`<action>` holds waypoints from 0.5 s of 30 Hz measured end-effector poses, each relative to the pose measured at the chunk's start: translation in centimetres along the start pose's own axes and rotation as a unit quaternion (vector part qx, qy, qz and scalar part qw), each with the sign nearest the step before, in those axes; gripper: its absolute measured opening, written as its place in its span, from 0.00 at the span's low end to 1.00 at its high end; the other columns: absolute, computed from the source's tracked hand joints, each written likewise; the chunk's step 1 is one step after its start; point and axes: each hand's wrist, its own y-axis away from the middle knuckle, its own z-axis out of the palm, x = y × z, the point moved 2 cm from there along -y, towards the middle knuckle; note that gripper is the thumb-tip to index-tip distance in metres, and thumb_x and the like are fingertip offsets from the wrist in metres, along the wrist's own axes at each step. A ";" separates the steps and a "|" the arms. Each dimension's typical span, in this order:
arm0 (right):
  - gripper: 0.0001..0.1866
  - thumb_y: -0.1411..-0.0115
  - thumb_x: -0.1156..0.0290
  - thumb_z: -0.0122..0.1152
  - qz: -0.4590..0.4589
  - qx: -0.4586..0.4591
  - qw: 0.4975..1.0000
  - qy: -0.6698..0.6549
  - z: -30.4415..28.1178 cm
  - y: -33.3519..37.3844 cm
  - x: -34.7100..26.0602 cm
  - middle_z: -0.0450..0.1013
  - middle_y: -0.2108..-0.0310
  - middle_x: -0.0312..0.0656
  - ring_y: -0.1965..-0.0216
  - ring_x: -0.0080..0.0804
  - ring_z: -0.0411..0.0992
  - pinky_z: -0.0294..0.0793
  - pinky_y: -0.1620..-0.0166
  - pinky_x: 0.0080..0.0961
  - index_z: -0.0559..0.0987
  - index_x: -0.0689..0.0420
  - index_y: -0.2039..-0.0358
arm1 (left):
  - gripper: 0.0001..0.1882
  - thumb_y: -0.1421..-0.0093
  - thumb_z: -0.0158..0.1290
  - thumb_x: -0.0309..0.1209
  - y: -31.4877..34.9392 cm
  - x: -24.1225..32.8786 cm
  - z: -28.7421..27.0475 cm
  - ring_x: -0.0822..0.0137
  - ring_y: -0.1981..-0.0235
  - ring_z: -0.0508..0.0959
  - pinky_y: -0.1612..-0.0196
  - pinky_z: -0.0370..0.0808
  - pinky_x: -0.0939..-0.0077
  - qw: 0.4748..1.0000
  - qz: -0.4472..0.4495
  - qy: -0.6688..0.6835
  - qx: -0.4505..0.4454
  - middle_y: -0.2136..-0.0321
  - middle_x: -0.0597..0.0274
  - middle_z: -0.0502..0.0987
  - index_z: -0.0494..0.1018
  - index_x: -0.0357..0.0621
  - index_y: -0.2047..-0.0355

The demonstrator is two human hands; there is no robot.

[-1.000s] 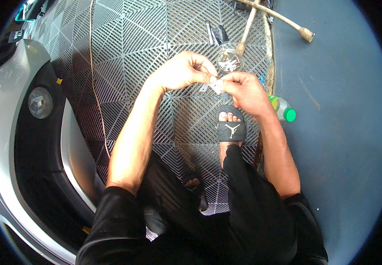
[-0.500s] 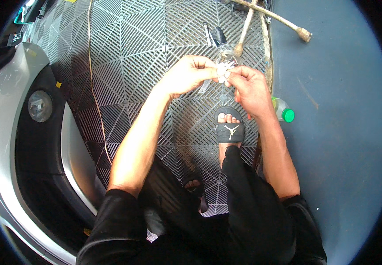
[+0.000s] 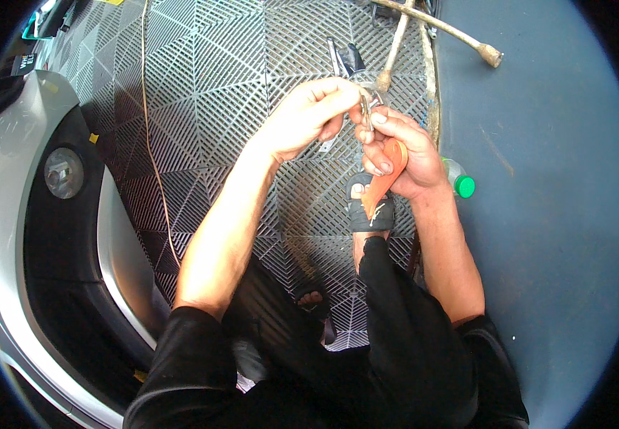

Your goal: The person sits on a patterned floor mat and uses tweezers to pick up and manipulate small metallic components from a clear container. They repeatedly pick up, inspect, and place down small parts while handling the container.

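Above the slotted floor (image 3: 231, 86), the right hand (image 3: 417, 154) was closed around an orange-handled tool (image 3: 383, 180); the left hand (image 3: 317, 118) curled near its metal end (image 3: 367, 118), holding what I could not tell. A loose grip risked dropping it onto the foot (image 3: 357, 191).

- left hand (image 3: 317, 118), fingertips at a small metal piece (image 3: 367, 116);
- right hand (image 3: 411, 151) gripping an orange tool (image 3: 382, 182) above a sandal (image 3: 384, 219);
- bottle (image 3: 455, 171) beside the right wrist;
- wrench (image 3: 398, 43) beyond the hands;
- bumper (image 3: 56, 243) at far left;
- cord (image 3: 146, 118) on the mat (image 3: 227, 125)
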 end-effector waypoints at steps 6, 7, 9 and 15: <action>0.11 0.29 0.68 0.53 -0.004 0.003 1.000 -0.008 0.5 0.0 0.3 0.75 0.67 0.41 0.83 0.19 0.66 0.67 0.79 0.17 0.77 0.63 0.56 | 0.17 0.28 0.52 0.40 -0.2 0.3 0.7 0.81 0.81 0.63 0.78 0.60 0.86 1.000 0.000 0.004 0.020 0.76 0.68 0.76 0.78 0.36 0.55; 0.11 0.29 0.68 0.52 -0.003 -0.009 1.000 -0.018 0.6 0.1 0.3 0.75 0.66 0.41 0.83 0.19 0.66 0.67 0.78 0.17 0.77 0.63 0.55 | 0.17 0.28 0.52 0.40 -0.2 0.4 0.8 0.82 0.82 0.63 0.78 0.60 0.86 1.000 0.003 0.003 0.026 0.77 0.69 0.76 0.78 0.36 0.55; 0.11 0.28 0.68 0.52 0.000 -0.032 0.999 -0.036 0.7 0.1 0.4 0.75 0.66 0.41 0.83 0.18 0.66 0.67 0.77 0.18 0.76 0.63 0.54 | 0.16 0.28 0.53 0.39 -0.2 0.6 1.0 0.82 0.82 0.63 0.78 0.60 0.86 0.999 0.004 0.000 0.033 0.78 0.69 0.75 0.78 0.36 0.56; 0.11 0.28 0.67 0.50 0.002 -0.060 0.995 -0.085 0.8 0.1 0.5 0.73 0.65 0.40 0.83 0.18 0.65 0.68 0.76 0.19 0.75 0.62 0.53 | 0.14 0.29 0.54 0.37 -0.2 1.2 1.6 0.82 0.82 0.62 0.79 0.59 0.86 0.999 -0.004 -0.001 0.040 0.77 0.69 0.75 0.79 0.37 0.57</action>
